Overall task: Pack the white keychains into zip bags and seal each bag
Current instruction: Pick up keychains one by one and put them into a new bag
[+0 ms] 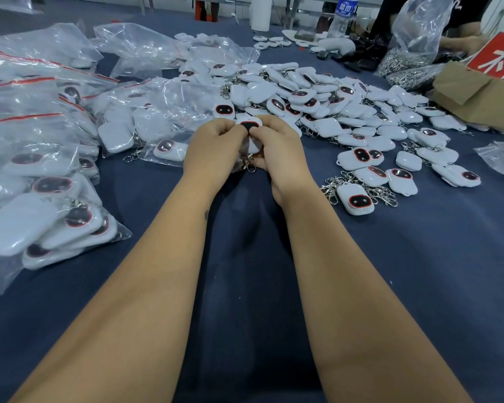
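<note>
My left hand (pixel 213 146) and my right hand (pixel 277 149) meet at the middle of the table, both with fingers curled round a small stack of white keychains (pixel 249 125). The top one shows its dark oval face with a red rim, and metal clasps (pixel 249 165) hang below between my palms. Just beyond my hands and off to the right spreads a big loose pile of white keychains (pixel 332 106). Filled zip bags (pixel 50 222) with red seal strips lie stacked on the left. No bag is visible around the held stack.
The table is covered in dark blue cloth (pixel 245 242). Empty clear bags (pixel 146 48) lie at the back left. A water bottle (pixel 342 16), a bag of metal clasps (pixel 410 53), a cardboard box (pixel 477 94) and another person's hands sit at the back right.
</note>
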The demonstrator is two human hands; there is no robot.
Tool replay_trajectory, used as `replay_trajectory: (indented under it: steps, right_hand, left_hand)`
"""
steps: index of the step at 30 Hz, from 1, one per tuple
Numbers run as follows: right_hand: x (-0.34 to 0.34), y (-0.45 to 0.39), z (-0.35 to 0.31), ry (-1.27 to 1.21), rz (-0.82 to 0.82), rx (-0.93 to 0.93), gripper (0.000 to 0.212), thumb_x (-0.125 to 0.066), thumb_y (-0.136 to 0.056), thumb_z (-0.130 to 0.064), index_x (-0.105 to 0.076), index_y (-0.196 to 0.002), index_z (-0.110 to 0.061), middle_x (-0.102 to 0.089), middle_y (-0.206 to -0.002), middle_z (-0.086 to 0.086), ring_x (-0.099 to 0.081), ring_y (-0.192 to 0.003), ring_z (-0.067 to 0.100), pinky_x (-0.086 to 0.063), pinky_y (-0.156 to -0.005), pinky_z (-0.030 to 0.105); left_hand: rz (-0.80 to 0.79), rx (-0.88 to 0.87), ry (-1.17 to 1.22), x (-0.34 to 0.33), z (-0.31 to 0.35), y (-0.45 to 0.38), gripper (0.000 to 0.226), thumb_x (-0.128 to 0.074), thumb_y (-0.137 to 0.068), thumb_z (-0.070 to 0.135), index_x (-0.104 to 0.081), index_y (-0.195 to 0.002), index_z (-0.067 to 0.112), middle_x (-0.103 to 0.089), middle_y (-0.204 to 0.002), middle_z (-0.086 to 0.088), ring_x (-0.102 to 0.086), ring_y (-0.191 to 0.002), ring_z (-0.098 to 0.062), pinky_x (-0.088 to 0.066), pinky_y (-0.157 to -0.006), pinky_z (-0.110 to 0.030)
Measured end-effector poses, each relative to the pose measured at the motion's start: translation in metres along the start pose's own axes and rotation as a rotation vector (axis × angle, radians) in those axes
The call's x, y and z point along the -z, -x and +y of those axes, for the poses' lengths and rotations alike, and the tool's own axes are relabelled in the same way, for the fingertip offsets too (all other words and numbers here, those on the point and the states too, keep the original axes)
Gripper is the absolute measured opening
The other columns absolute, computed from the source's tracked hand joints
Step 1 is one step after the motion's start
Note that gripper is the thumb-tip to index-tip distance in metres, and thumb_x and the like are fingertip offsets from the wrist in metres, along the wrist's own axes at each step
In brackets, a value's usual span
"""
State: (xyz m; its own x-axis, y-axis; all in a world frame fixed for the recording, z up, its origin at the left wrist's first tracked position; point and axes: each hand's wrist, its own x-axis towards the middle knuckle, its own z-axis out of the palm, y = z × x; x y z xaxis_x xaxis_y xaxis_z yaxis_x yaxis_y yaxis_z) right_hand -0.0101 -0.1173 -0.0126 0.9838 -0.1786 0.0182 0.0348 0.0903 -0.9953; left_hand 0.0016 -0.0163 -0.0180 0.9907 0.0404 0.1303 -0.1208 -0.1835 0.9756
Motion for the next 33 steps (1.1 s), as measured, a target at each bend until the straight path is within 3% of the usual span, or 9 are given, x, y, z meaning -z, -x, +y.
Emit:
replay_trajectory:
  steps: [5, 10, 14, 17, 20, 25, 29, 33]
  right_hand:
    - [0.0006, -0.0005, -0.0014, -0.036, -0.009, -0.021, 0.029, -0.046, -0.084, 0.004, -0.067, -0.097, -0.009, -0.068, -0.076, 0.008, -0.063, -0.071, 0.019, -0.056, -0.084, 0.052]
    - [0.0011, -0.0002, -0.0028, -0.044, -0.006, -0.039, 0.034, -0.045, -0.084, 0.007, -0.068, -0.106, -0.008, -0.067, -0.075, 0.003, -0.062, -0.055, 0.006, -0.056, -0.059, 0.023]
    - [0.0015, -0.0015, -0.0026, -0.019, 0.004, -0.057, 0.042, -0.043, -0.084, 0.009, -0.066, -0.116, -0.005, -0.067, -0.084, 0.007, -0.061, -0.062, 0.009, -0.054, -0.065, 0.025]
    - [0.0019, -0.0008, -0.0035, -0.026, 0.003, -0.050, 0.040, -0.041, -0.083, 0.011, -0.067, -0.108, -0.007, -0.066, -0.078, 0.005, -0.061, -0.056, 0.006, -0.052, -0.060, 0.023]
    - [0.0021, 0.0000, -0.0042, -0.063, 0.006, -0.046, 0.036, -0.042, -0.083, 0.011, -0.067, -0.100, -0.009, -0.066, -0.075, 0.004, -0.060, -0.053, 0.005, -0.051, -0.051, 0.019]
    - [-0.0007, -0.0007, 0.0007, 0.037, 0.028, -0.011, 0.026, -0.049, -0.084, 0.003, -0.067, -0.094, -0.013, -0.067, -0.080, 0.007, -0.061, -0.073, 0.020, -0.057, -0.077, 0.045]
    - [0.0011, -0.0020, -0.0016, 0.009, 0.151, -0.024, 0.014, -0.053, -0.085, -0.002, -0.062, -0.089, -0.012, -0.061, -0.081, 0.007, -0.052, -0.070, 0.020, -0.045, -0.056, 0.030]
    - [0.0051, -0.0034, -0.0075, -0.354, 0.243, 0.008, 0.015, -0.051, -0.089, 0.007, -0.053, -0.094, -0.007, -0.057, -0.082, 0.007, -0.057, -0.063, 0.015, -0.056, -0.067, 0.027]
  left_hand:
    - [-0.009, -0.024, 0.008, 0.0007, -0.0017, -0.0019, 0.018, -0.059, -0.080, 0.034, -0.059, -0.067, 0.021, -0.056, -0.051, 0.010, -0.048, -0.044, -0.011, -0.041, -0.049, -0.023]
    - [0.060, -0.076, -0.056, -0.0016, -0.0047, -0.0047, 0.028, -0.061, -0.089, 0.026, -0.053, -0.062, 0.024, -0.050, -0.047, 0.017, -0.043, -0.043, -0.002, -0.037, -0.045, -0.013]
    - [0.081, -0.104, -0.113, -0.0016, -0.0058, -0.0065, 0.020, -0.061, -0.088, 0.027, -0.059, -0.069, 0.020, -0.051, -0.059, 0.012, -0.044, -0.051, -0.004, -0.037, -0.048, -0.014]
    - [0.093, -0.121, -0.121, -0.0023, -0.0063, -0.0064, 0.014, -0.061, -0.088, 0.026, -0.066, -0.084, 0.013, -0.055, -0.068, 0.010, -0.046, -0.056, -0.003, -0.040, -0.055, -0.016]
    - [0.078, -0.102, -0.108, -0.0020, -0.0043, -0.0049, 0.012, -0.060, -0.089, 0.026, -0.068, -0.086, 0.016, -0.059, -0.071, 0.011, -0.050, -0.059, -0.003, -0.044, -0.061, -0.020]
    - [0.031, -0.029, 0.026, -0.0003, 0.0006, 0.0002, 0.019, -0.058, -0.086, 0.021, -0.063, -0.069, 0.015, -0.061, -0.065, -0.003, -0.048, -0.048, -0.012, -0.043, -0.048, -0.020]
    - [0.113, -0.005, 0.092, -0.0001, 0.0021, -0.0002, 0.019, -0.059, -0.085, 0.023, -0.067, -0.070, 0.014, -0.059, -0.062, 0.005, -0.050, -0.055, -0.008, -0.043, -0.055, -0.021]
    - [0.137, -0.074, -0.038, 0.0006, -0.0018, -0.0027, 0.018, -0.058, -0.084, 0.013, -0.067, -0.093, 0.027, -0.060, -0.075, 0.010, -0.052, -0.060, -0.008, -0.047, -0.066, -0.028]
